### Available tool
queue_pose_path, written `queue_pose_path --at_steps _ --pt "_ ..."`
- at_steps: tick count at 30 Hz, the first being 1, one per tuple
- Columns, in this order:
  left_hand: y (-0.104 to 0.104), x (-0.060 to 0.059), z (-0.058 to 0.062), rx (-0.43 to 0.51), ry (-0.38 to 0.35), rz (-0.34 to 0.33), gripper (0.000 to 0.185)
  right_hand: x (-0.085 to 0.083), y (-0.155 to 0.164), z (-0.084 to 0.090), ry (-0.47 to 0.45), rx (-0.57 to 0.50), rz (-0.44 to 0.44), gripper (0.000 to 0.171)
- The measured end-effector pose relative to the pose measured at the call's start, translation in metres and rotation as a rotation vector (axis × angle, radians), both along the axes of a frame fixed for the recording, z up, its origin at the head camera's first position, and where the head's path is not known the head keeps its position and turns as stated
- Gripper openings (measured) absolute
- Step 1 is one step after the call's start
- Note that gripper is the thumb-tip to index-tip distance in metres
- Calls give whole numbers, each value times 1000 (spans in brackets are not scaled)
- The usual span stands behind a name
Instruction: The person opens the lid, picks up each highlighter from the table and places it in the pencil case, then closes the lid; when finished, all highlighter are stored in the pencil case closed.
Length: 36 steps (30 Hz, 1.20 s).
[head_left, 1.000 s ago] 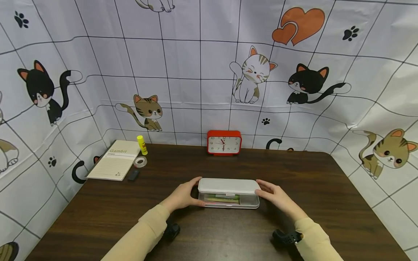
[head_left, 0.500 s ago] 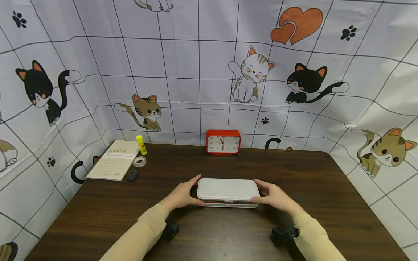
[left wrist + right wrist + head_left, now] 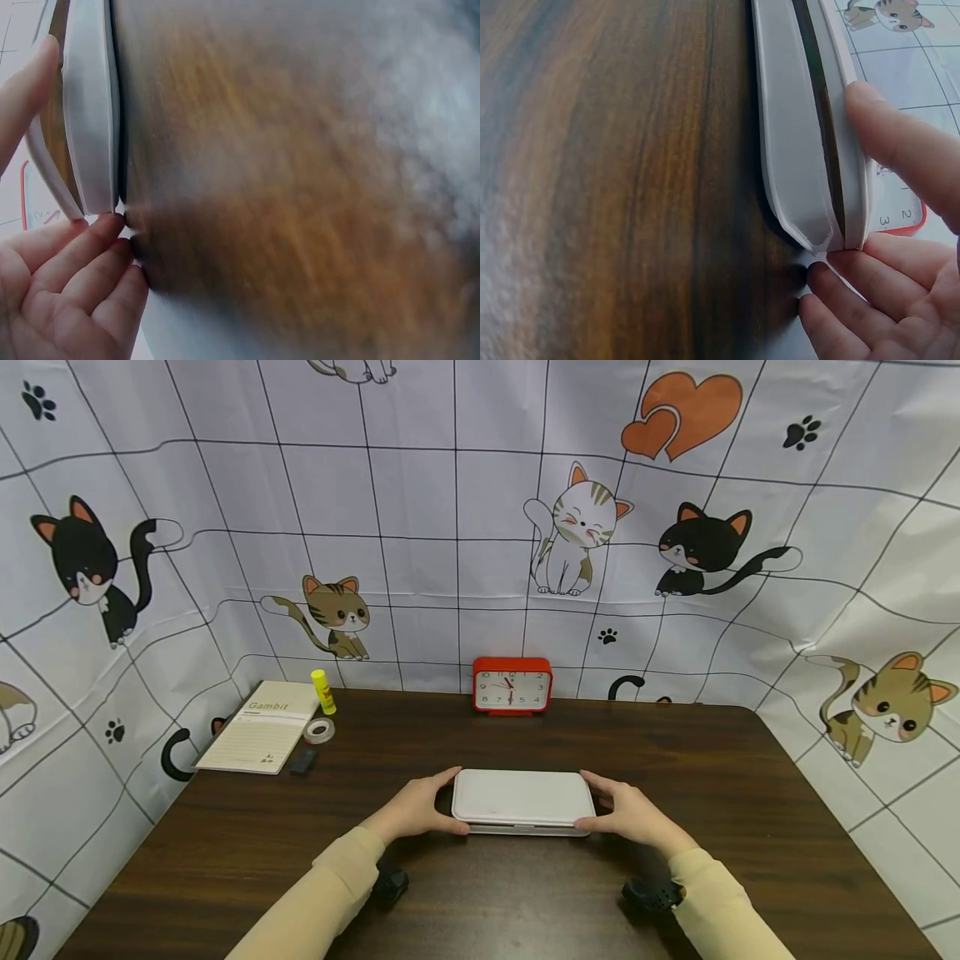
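Observation:
A white pencil case (image 3: 523,797) lies on the dark wooden table, its lid lowered over the base. In the right wrist view a narrow gap still shows between lid and base of the pencil case (image 3: 799,127). My left hand (image 3: 412,810) holds the case's left end, thumb at the front corner and fingers round the side. At the opposite end, my right hand (image 3: 637,814) grips the case with its thumb (image 3: 900,139) on the lid's edge. Fingertips (image 3: 112,225) of the left hand touch the case's end in the left wrist view. The contents are hidden.
Behind the case stands a red clock (image 3: 512,686). At the left back lie a Gambit notepad (image 3: 262,727), a yellow glue stick (image 3: 324,692), a roll of tape (image 3: 319,731) and a small dark block (image 3: 303,762). A cat-print sheet (image 3: 420,527) hangs behind the table.
The pencil case's lid has come down from partly raised, covering the green items that showed inside. My right thumb has shifted down and left with the lid; the left hand stays nearly in place.

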State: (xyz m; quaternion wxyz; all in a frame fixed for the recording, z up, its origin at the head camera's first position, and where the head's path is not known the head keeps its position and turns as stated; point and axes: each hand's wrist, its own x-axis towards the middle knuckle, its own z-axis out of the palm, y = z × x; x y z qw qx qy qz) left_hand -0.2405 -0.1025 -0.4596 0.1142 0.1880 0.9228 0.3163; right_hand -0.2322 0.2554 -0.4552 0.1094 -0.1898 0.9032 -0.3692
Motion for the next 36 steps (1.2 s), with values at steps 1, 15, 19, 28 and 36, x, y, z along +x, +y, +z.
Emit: queue_pose_path --at_steps 1,15,19,28,36 --pt "0 0 0 0 -3 0 101 0 0 0 1 2 -4 90" --pt "2 0 5 -11 -13 -2 99 4 1 0 2 1 -14 91" --pt "3 -1 8 -12 -11 5 98 4 1 2 1 3 -21 91" --pt "4 -1 7 0 -10 28 97 4 -1 2 1 9 -36 91" --pt "6 0 6 -18 5 42 98 4 -3 -2 21 18 -40 92"
